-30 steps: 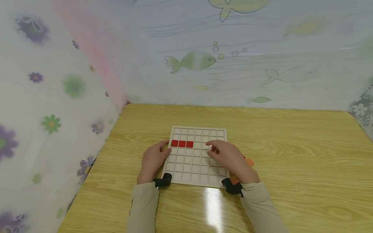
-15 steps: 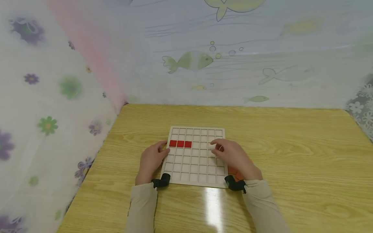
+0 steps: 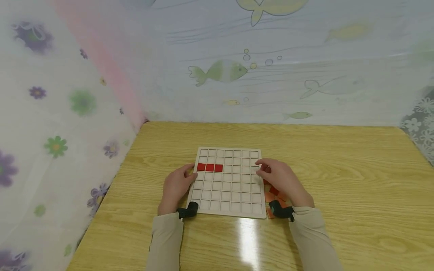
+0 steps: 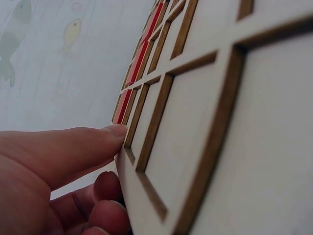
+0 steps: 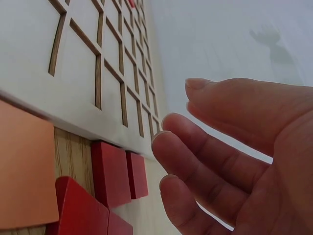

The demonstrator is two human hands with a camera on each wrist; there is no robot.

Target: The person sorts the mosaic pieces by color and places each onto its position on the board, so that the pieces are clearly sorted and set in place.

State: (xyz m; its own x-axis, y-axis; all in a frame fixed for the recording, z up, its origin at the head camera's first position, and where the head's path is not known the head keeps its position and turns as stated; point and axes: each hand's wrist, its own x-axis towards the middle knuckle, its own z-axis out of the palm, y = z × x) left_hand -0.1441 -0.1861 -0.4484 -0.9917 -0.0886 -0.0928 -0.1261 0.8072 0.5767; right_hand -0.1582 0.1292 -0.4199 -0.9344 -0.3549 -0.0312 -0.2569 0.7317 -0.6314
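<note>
The right hand (image 3: 280, 177), its grip parted and empty, has withdrawn to the 3 o'clock edge of the board (image 3: 217, 185), near loose tiles (image 5: 113, 171) at 4 o'clock, the left hand (image 3: 174, 188) touching at 9, any pinch unclear, and three red squares (image 3: 210, 168) unchanged at 10, suggesting none was added.

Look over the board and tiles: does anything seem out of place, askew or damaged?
Nothing looks damaged. The three red tiles sit neatly in one row of the board. Only the loose red and orange tiles beside the board's right edge, partly hidden by the right hand, look untidy: they lie at mixed angles.
</note>
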